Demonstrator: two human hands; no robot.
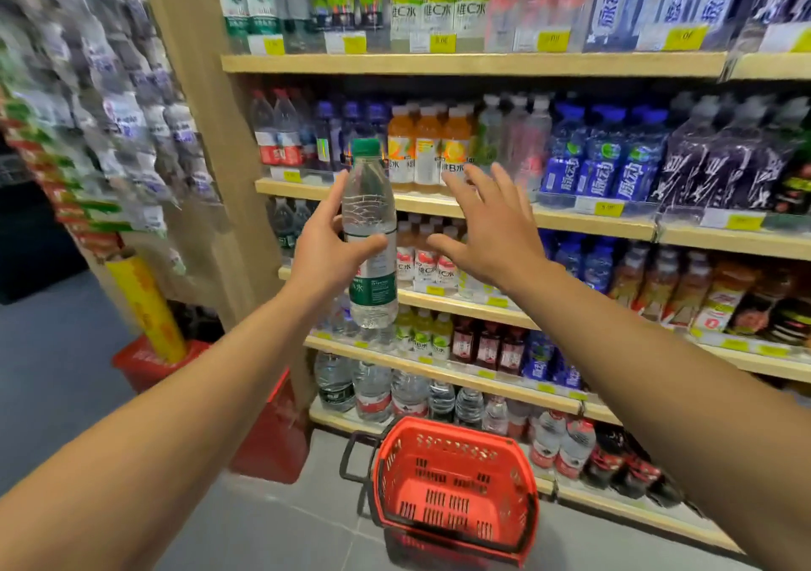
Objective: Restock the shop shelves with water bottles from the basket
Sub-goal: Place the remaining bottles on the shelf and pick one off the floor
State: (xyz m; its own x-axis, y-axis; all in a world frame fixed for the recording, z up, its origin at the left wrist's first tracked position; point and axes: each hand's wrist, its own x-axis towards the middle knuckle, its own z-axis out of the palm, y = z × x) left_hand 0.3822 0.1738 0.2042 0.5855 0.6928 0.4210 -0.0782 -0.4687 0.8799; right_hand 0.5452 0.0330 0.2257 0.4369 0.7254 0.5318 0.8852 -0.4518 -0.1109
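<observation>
My left hand (327, 245) grips a clear water bottle (371, 236) with a green cap, just left of the frame's centre. My thumb crosses the front of the bottle at the top of its label and my fingers curl round the far side. The bottle stands nearly upright, its cap level with the second shelf board from the top, its base hanging free in front of the lower shelves.

My right hand (487, 223) is raised just right of the bottle, apart from it, fingers spread and straight, palm facing away from me, holding nothing.

Behind both hands the wooden shelves (474, 64) fill the centre and right of the frame, packed with drinks: orange-labelled bottles (428, 149) at centre, blue bottles (608, 153) to the right, and larger clear water bottles (373, 388) on the lowest board.

At lower centre a red shopping basket (456, 489) with black handles sits on the grey floor; I see only its slotted bottom inside.

Hanging packets (131, 100), blurred, cover the upper left of the frame. A red bin (149, 362) holding a yellow roll (147, 307) stands at the left.
</observation>
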